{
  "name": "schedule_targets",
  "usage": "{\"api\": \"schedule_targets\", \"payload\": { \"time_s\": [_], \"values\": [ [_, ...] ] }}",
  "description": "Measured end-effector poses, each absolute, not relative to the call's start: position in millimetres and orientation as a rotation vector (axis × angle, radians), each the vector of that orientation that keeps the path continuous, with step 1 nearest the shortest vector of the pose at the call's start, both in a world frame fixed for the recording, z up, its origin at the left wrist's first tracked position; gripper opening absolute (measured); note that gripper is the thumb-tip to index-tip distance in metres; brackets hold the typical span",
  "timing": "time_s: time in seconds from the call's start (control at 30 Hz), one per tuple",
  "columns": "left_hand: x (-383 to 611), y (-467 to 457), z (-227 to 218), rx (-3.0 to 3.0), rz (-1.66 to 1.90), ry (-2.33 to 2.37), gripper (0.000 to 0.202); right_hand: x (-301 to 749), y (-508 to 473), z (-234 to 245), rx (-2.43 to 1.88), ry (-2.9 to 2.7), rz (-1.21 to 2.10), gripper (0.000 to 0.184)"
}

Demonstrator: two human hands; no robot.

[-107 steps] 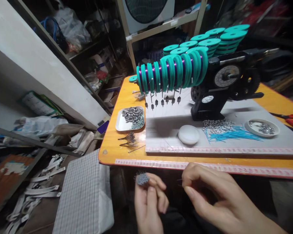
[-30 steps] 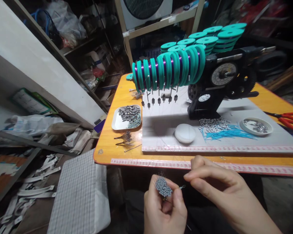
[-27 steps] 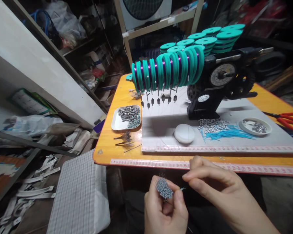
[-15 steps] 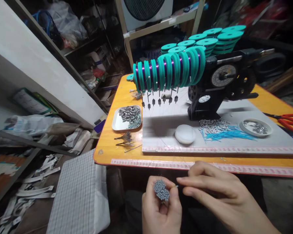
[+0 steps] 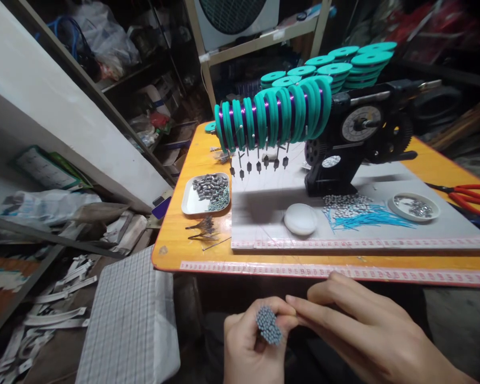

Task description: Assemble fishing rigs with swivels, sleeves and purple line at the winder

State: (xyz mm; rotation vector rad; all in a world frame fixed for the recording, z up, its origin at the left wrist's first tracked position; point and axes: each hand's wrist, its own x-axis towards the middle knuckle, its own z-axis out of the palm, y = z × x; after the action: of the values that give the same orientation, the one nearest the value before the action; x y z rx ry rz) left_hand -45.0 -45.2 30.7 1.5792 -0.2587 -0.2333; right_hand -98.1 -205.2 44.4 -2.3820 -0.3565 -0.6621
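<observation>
My left hand (image 5: 253, 341) is wrapped round a tight bundle of thin rods with grey-blue ends (image 5: 269, 325), whose ends face up toward me. Its thumb and forefinger press together beside the bundle. The fingertips of my right hand (image 5: 364, 325) meet them there in a pinch; whatever lies between is too small or hidden to make out. Both hands are in front of the table edge, over my lap. Beyond them on the grey board (image 5: 264, 234) are a round white lid-like piece (image 5: 300, 219), blue strips (image 5: 372, 219) and small pale pieces (image 5: 344, 204).
A black winding machine (image 5: 336, 165) with teal spools (image 5: 272, 117) stands on the orange table (image 5: 172, 234). At left is a white tray (image 5: 188, 200) of metal cylinders; at right, a white dish (image 5: 396, 210) of small metal parts and red-handled pliers (image 5: 470, 194). A measuring tape (image 5: 224, 268) runs along the front edge.
My right fingertips have closed the gap and now touch the left thumb and forefinger. The left hand has shifted slightly, turning the bundle, and the small tip that stuck out is hidden.
</observation>
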Motion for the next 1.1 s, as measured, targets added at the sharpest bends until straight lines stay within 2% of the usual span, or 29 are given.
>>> {"api": "schedule_targets", "payload": {
  "time_s": [0.13,0.2,0.23,0.37,0.5,0.63,0.77,0.93,1.1],
  "values": [
    [-48,-41,27,1.614,-0.240,-0.168,0.034,-97,-203,51,-2.439,-0.337,-0.599,0.029],
    [-53,-39,24,1.585,-0.268,-0.107,0.037,-96,-199,53,-2.433,-0.345,-0.558,0.017],
    [-55,-38,23,1.569,-0.278,-0.084,0.036,-95,-196,53,-2.429,-0.361,-0.526,0.014],
    [-54,-32,18,1.470,-0.242,-0.004,0.032,-96,-188,56,-2.439,-0.480,-0.463,0.029],
    [-35,-20,19,1.195,-0.119,0.032,0.020,-98,-195,58,-2.345,-0.500,-0.398,0.024],
    [-30,-20,19,1.076,-0.349,0.045,0.019,-92,-200,60,-2.252,-0.347,-0.295,0.016],
    [-42,-33,13,1.103,-0.448,-0.019,0.025,-85,-194,58,-2.090,-0.217,-0.204,0.019],
    [-53,-41,2,1.095,-0.593,0.008,0.034,-78,-181,47,-1.860,-0.103,-0.287,0.018],
    [-58,-34,-8,1.260,-0.630,0.064,0.049,-73,-178,46,-1.690,-0.075,-0.203,0.019]
  ]
}}
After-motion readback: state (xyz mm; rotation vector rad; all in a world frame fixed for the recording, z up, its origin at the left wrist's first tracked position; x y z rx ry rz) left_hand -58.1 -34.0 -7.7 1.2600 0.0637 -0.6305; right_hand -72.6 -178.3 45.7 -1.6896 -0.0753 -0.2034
